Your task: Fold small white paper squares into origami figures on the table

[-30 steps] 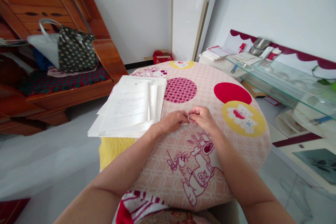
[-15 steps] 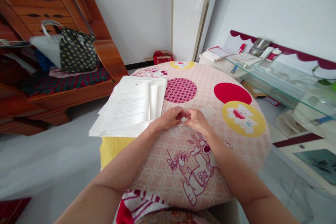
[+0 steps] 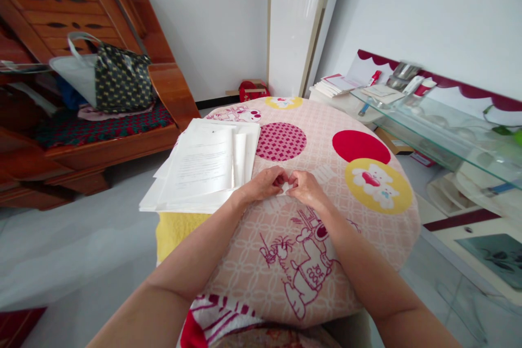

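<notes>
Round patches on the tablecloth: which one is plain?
The solid red patch, on the right; the checkered patch is patterned, the near yellow patch and far yellow patch carry figures.

Both arms bare and stretched forward. Left arm (image 3: 183, 261) comes up past the near right corner of the paper stack (image 3: 196, 166), left hand (image 3: 265, 182) just right of it. Right hand (image 3: 308, 190) is a bit further right of the stack, its arm (image 3: 362, 255) angled in. Fingers (image 3: 280, 175) curled into pinches, almost meeting.
</notes>
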`<move>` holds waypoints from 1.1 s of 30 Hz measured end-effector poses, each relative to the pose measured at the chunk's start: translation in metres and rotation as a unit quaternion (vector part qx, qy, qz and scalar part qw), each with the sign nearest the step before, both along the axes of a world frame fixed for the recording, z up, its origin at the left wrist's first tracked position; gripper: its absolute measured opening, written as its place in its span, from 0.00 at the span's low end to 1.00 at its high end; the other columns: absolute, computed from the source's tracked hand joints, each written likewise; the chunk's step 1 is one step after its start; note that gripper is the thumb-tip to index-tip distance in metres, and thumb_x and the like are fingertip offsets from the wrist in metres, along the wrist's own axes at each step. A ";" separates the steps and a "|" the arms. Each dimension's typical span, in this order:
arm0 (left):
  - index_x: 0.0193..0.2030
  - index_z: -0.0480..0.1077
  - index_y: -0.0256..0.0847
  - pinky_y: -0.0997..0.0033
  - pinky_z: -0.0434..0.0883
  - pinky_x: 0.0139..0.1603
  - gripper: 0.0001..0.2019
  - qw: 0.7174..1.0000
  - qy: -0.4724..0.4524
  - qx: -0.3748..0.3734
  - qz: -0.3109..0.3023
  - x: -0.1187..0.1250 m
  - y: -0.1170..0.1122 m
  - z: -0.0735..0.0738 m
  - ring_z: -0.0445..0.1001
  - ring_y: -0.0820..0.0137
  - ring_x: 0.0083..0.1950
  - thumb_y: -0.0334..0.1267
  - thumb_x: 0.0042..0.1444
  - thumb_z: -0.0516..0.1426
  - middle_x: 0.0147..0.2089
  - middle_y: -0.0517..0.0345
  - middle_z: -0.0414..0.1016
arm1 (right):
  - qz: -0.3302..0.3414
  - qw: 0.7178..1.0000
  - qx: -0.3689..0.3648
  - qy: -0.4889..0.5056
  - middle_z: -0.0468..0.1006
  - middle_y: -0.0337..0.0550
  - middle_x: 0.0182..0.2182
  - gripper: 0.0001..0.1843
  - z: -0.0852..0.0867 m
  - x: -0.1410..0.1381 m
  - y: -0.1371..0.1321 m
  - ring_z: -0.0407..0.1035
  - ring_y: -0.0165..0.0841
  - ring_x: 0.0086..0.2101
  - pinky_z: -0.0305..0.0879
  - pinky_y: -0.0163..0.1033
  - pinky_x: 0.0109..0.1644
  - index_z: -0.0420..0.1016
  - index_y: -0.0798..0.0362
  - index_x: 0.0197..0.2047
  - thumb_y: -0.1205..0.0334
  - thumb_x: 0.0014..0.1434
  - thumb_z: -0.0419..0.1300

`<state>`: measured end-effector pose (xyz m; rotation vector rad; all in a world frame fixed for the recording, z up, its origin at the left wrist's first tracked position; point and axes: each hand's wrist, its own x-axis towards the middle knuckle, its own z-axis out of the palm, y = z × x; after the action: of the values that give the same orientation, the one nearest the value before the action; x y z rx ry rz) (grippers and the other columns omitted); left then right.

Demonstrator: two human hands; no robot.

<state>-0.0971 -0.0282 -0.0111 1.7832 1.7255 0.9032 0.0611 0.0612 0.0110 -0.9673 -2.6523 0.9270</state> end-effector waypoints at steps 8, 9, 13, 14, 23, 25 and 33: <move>0.42 0.73 0.37 0.73 0.68 0.38 0.17 0.999 -0.045 0.003 -0.012 -0.003 0.000 -0.003 0.69 0.73 0.35 0.23 0.44 0.57 0.34 0.61 0.72 | -0.009 0.998 0.054 -0.026 0.79 0.44 0.33 0.15 -0.002 -0.004 -0.007 0.71 0.35 0.34 0.61 0.38 0.38 0.75 0.55 0.38 0.62 0.48 0.72; 0.42 0.73 0.37 0.73 0.68 0.38 0.17 0.999 -0.052 -0.001 -0.010 -0.002 0.000 -0.002 0.70 0.73 0.35 0.24 0.44 0.58 0.34 0.61 0.72 | -0.012 0.998 0.058 -0.032 0.79 0.44 0.33 0.15 -0.002 -0.005 -0.008 0.72 0.35 0.34 0.61 0.38 0.38 0.75 0.55 0.38 0.61 0.48 0.72; 0.41 0.72 0.36 0.73 0.70 0.38 0.16 0.996 -0.087 -0.012 0.003 -0.001 -0.001 0.001 0.71 0.74 0.35 0.23 0.42 0.57 0.34 0.61 0.73 | -0.017 0.995 0.081 -0.049 0.79 0.46 0.35 0.17 -0.003 -0.007 -0.013 0.73 0.38 0.37 0.63 0.39 0.39 0.74 0.53 0.40 0.57 0.49 0.72; 0.40 0.72 0.36 0.74 0.70 0.38 0.17 0.995 -0.095 -0.014 0.006 -0.001 -0.001 0.002 0.71 0.74 0.35 0.22 0.42 0.56 0.34 0.61 0.73 | -0.017 0.995 0.087 -0.050 0.80 0.47 0.36 0.18 -0.004 -0.007 -0.014 0.74 0.39 0.38 0.63 0.40 0.40 0.74 0.53 0.41 0.56 0.50 0.72; 0.44 0.72 0.34 0.74 0.72 0.39 0.18 0.991 -0.130 0.000 0.010 0.000 -0.001 0.004 0.74 0.74 0.36 0.21 0.45 0.52 0.37 0.57 0.77 | -0.006 0.993 0.102 -0.053 0.80 0.55 0.44 0.24 -0.006 -0.008 -0.022 0.75 0.45 0.45 0.66 0.44 0.47 0.73 0.55 0.50 0.54 0.53 0.71; 0.45 0.73 0.34 0.74 0.73 0.40 0.18 0.993 -0.113 0.004 0.019 0.000 -0.001 0.004 0.75 0.73 0.37 0.22 0.46 0.53 0.38 0.56 0.78 | -0.002 0.993 0.105 -0.049 0.80 0.56 0.45 0.25 -0.006 -0.009 -0.024 0.75 0.46 0.46 0.67 0.44 0.47 0.72 0.56 0.51 0.54 0.54 0.70; 0.45 0.76 0.36 0.70 0.71 0.42 0.12 0.997 0.004 0.001 0.074 0.005 0.000 0.007 0.74 0.71 0.37 0.31 0.56 0.54 0.39 0.55 0.78 | -0.035 0.993 -0.095 0.056 0.79 0.43 0.28 0.05 -0.008 0.004 0.001 0.74 0.33 0.30 0.67 0.37 0.35 0.74 0.54 0.33 0.70 0.52 0.65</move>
<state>-0.0917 -0.0278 -0.0042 1.6796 1.8817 0.9600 0.0649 0.0624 0.0025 -1.0078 -2.4570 1.1980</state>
